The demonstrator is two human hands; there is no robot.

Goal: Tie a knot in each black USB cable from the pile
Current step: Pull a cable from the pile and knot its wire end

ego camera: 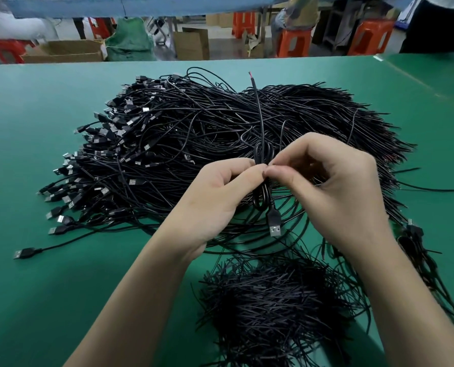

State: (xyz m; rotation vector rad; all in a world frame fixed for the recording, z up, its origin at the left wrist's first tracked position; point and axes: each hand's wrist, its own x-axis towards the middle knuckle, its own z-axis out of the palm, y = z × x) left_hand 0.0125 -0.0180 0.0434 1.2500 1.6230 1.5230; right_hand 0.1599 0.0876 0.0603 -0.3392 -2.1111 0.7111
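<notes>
Black coiled USB cable (263,165) pinched between left hand (215,192), right hand (334,192)

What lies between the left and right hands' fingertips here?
A folded black USB cable, pinched at its middle by the left hand and right hand, its plug hanging below. Head view.

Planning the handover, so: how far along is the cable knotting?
Done: perhaps the few cables lying at the right edge; knots there are not discernible. In hand: the left hand and right hand pinch one looped cable, its USB plug dangling. Left: the big pile on the green table, seemingly most of the job.
</notes>
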